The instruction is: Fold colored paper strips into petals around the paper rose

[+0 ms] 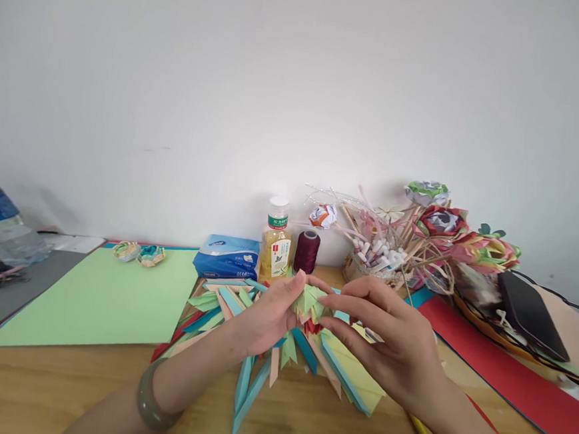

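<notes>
Two bare arms (208, 358) are closest, and a green bangle (158, 394) sits round the left one, just behind the left hand (266, 319). Between the left hand and the right hand (385, 338) is a green paper flower (311, 300), up over the table (203, 417). Both hands touch it. The left hand holds it from the left, with its thumb up against the top. The right hand has its palm open, and its finger and thumb tips pinch at the flower's right edge. Some red paper (313, 327) shows at the bottom of the flower, but I cannot tell if it is part of it.

Under the hands, lots of folded strips (256, 388) in blue, green, pink and red point out all ways. A yellow sheet (358, 366) lies under the right hand. Left of the left hand is a big green sheet (102, 302). Past the hands stand a blue tissue pack (229, 258), a bottle (275, 259) and a dark red spool (307, 252). Beyond the right hand is a basket (370, 273) of paper flowers, and right of it lies a long red sheet (502, 377).
</notes>
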The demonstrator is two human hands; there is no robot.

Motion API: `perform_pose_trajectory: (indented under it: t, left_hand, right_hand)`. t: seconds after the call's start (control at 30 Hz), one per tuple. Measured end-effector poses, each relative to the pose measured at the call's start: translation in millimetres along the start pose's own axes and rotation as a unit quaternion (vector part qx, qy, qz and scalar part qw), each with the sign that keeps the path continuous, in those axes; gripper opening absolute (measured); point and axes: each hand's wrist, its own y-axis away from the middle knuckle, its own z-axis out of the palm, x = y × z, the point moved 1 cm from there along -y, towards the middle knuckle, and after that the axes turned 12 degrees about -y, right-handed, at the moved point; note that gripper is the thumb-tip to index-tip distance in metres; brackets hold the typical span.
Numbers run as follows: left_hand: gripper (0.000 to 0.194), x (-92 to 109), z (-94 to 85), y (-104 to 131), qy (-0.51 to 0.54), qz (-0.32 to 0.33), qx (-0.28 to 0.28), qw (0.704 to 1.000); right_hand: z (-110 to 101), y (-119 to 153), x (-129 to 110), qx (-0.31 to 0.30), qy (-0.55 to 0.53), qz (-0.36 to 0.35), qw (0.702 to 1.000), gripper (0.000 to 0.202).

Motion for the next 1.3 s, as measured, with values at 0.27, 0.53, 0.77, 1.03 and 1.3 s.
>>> perform_pose_trajectory:
  t: [0.27, 0.53, 0.77, 1.03, 1.3]
  left_hand:
    - [0.038, 6, 1.8, 1, 0.015, 0.017, -0.017, 1.0]
    - [0.042, 8, 1.0, 0, 0.015, 0.01, -0.047, 0.999]
    - [0.047, 8, 2.2, 1, -0.01, 0.012, -0.034, 0.999]
    - [0.043, 5, -9.0, -2, -0.156, 0.075, -0.056, 0.983]
    - [0.038, 16, -8.5, -4, -0.201, 0.175, 0.04, 0.963]
  right_hand:
    - [-2, -2, 4, 0.021, -0.08, 0.022, 0.996, 0.013]
    - [-7, -6, 6, 0.002, -0.205, 0.073, 0.976, 0.011]
    - [-7, -5, 7, 0.009, -0.203, 0.072, 0.976, 0.009]
    - [-8, -7, 7, -0.021, -0.166, 0.156, 0.973, 0.025]
    - [-11, -5, 6, 0.099, -0.16, 0.24, 0.952, 0.02]
